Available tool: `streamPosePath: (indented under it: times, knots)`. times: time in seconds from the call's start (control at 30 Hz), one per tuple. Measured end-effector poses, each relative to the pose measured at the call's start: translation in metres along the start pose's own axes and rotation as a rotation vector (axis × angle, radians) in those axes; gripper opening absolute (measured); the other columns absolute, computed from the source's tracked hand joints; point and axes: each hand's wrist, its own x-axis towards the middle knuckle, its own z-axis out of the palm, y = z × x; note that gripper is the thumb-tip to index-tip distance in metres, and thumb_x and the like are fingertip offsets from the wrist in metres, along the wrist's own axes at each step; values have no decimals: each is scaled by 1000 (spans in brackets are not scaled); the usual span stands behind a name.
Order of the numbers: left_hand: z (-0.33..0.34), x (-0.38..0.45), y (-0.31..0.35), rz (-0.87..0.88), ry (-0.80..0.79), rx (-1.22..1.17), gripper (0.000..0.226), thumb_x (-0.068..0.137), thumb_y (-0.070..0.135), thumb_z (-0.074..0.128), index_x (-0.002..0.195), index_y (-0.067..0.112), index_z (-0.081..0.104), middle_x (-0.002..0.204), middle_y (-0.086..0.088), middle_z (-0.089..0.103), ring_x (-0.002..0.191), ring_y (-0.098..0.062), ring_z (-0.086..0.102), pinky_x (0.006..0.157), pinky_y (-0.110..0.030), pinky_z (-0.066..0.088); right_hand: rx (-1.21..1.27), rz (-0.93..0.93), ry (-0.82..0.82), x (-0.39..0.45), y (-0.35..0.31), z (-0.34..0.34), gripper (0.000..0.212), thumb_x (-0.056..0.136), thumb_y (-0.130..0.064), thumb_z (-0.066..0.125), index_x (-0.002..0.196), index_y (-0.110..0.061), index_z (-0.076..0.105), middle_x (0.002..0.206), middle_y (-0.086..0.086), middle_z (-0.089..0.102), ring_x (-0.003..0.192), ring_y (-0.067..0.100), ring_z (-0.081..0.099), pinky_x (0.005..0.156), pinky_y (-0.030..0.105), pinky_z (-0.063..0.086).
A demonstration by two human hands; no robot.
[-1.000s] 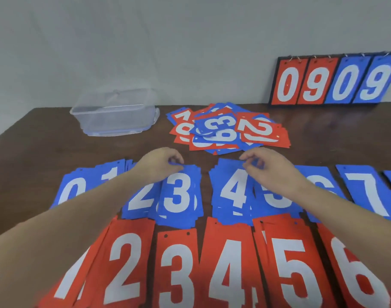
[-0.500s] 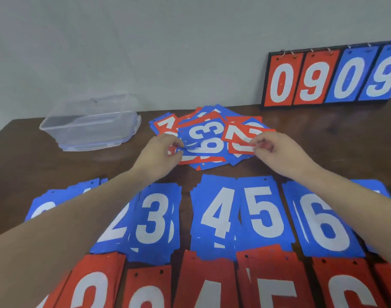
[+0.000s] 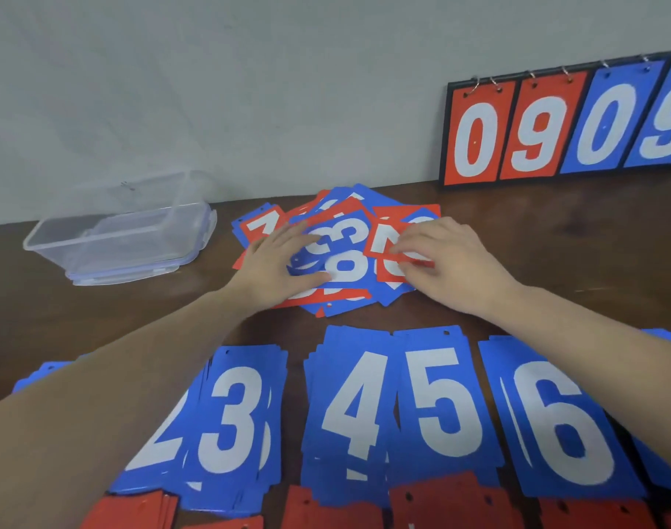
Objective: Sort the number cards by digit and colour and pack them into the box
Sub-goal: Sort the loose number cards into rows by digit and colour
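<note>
A loose pile of mixed red and blue number cards (image 3: 345, 261) lies at the middle of the dark wooden table (image 3: 563, 246). My left hand (image 3: 284, 269) rests flat on the pile's left side, fingers straight over a blue card. My right hand (image 3: 452, 265) lies on the pile's right side, its fingers on a red card (image 3: 383, 242). Nearer me, sorted blue stacks show 2 (image 3: 162, 448), 3 (image 3: 234, 418), 4 (image 3: 353, 410), 5 (image 3: 437, 402) and 6 (image 3: 563, 421). Red stacks (image 3: 452, 505) line the bottom edge. The clear plastic box (image 3: 124, 231) stands open at the back left.
A flip scoreboard (image 3: 547, 127) reading 0 9 0 9 leans against the wall at the back right. The box's lid lies under the box. My forearms cross over the blue stacks on both sides.
Both hands moved away from the blue 3 and 4 stacks up to the mixed pile. They now lie further onto it than half a second ago.
</note>
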Motion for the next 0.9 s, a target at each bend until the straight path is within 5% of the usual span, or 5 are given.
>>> streamPosePath:
  times: [0.13, 0.27, 0.53, 0.7, 0.9]
  knots:
    - [4, -3, -9, 2, 34, -31, 66, 88, 79, 36, 139, 40, 54, 156, 16, 39, 147, -6, 26, 121, -40, 7, -106, -98, -91, 15, -14, 18, 49, 96, -52, 42, 139, -37, 59, 145, -9, 53, 137, 23, 39, 111, 43, 27]
    - [-3, -7, -9, 32, 82, 87, 40, 100, 53, 48, 134, 35, 57, 147, 12, 50, 139, -10, 38, 119, -39, 16, -250, -183, -239, 23, -25, 24, 73, 89, -68, 9, 144, -43, 52, 160, -10, 37, 150, 26, 24, 119, 48, 13]
    - [-10, -31, -22, -66, 68, 192, 57, 95, 61, 49, 145, 34, 49, 136, 8, 48, 133, -17, 41, 111, -40, 28, -341, -225, -209, 6, -12, 9, 62, 93, -71, 30, 120, -34, 72, 142, -10, 59, 142, 24, 42, 117, 50, 27]
    - [-11, -45, -31, -104, 69, 114, 59, 89, 66, 55, 136, 31, 56, 157, 7, 36, 143, -17, 35, 116, -45, 27, -244, -161, -54, 11, -19, 15, 46, 94, -68, 40, 94, -30, 66, 133, -8, 63, 137, 19, 46, 114, 41, 28]
    - [-15, -52, -23, -142, 87, 57, 52, 90, 58, 62, 133, 30, 57, 148, 6, 51, 136, -18, 45, 112, -41, 36, -114, -55, -189, 28, -36, 19, 54, 90, -59, 62, 138, -35, 54, 143, -13, 52, 137, 13, 39, 115, 37, 24]
